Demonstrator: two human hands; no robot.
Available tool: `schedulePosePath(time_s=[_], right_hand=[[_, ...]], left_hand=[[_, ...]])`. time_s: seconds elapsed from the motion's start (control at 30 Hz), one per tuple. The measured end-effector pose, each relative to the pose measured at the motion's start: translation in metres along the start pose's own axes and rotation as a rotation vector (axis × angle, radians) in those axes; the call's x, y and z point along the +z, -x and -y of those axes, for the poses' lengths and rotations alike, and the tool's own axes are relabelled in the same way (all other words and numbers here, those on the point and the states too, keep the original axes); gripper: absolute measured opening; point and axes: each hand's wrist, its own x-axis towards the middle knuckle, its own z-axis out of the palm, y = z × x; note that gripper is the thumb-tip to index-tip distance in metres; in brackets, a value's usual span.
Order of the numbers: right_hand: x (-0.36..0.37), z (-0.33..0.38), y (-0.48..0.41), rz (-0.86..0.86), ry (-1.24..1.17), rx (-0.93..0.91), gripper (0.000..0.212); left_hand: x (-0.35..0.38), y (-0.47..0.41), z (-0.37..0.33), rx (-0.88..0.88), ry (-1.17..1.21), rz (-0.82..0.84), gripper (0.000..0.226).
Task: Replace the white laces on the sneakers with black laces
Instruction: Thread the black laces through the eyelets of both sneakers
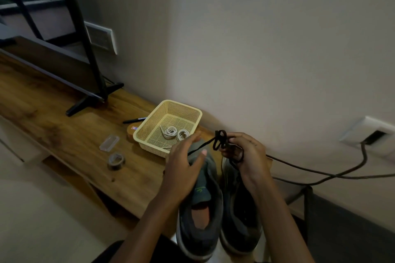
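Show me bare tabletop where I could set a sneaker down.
Widest bare wood lies between the TV stand foot, the clear case and the tape roll. A narrower strip runs from tape roll to basket. Crowded by the wall: pen, basket, sneakers.

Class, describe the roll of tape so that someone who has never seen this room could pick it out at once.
Start at the long wooden shelf along the wall and find the cream mesh basket on it. Left of the basket, near the shelf's front edge, lies a roll of tape. It is a grey ring, unlike the flat clear plastic piece just behind it.
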Motion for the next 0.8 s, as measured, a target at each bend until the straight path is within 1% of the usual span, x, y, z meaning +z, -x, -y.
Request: schedulePosePath(time_s=[0.07,0.1,0.17,0.2,0.27,0.33,0.43,0.5,0.6,0.67,0.7,0.73,0.8], right_hand=[[-0.001,0.001,0.001,0.018,0.036,0.013,0.032],[-0.001,0.001,0.002,0.026,0.048,0.018,0.030],[0.000,0.001,0.002,0.020,0.059,0.016,0.028],[0.001,0.000,0.001,-0.011,0.053,0.009,0.028],[0.001,-0.001,-0.002,-0.145,0.019,-0.005,0.026],[-0.002,0.000,-0.004,-0.310,-0.040,-0.021,0.027],[-0.016,0.012,0.002,-0.485,-0.177,-0.021,0.026],[-0.030,0.025,0.009,-0.580,-0.263,-0.005,0.026],[-0.053,0.043,0.021,-0.679,-0.362,0.042,0.027],[-0.062,0.054,0.028,-0.665,-0.456,0.066,0.025],[-0.063,0.060,0.033,-0.636,-0.490,0.071,0.023],[-0.060,0.067,0.038,-0.587,-0.503,0.069,0.022],[-0.051,0.080,0.052,-0.407,-0.473,0.055,0.023]], left_hand=[[0.005,0.001,0.002,0.023,-0.041,0.075,0.041],[0.005,0.001,0.003,0.014,-0.063,0.084,0.035],[0.004,0.000,0.000,0.021,-0.017,0.024,0.016],[0.003,0.001,-0.005,0.038,0.048,-0.024,0.007],[-0.002,0.000,-0.015,0.007,0.198,-0.169,0.015],[-0.012,-0.003,-0.027,-0.098,0.360,-0.358,0.022],[-0.033,-0.012,-0.040,-0.306,0.685,-0.595,0.026],[-0.055,-0.017,-0.049,-0.404,0.793,-0.678,0.022],[-0.092,-0.017,-0.067,-0.461,0.867,-0.755,0.023],[-0.108,-0.013,-0.080,-0.470,0.913,-0.776,0.025],[-0.112,-0.009,-0.087,-0.452,0.923,-0.754,0.026],[-0.115,-0.005,-0.096,-0.413,0.923,-0.708,0.026],[-0.114,0.001,-0.113,-0.293,0.884,-0.560,0.027]])
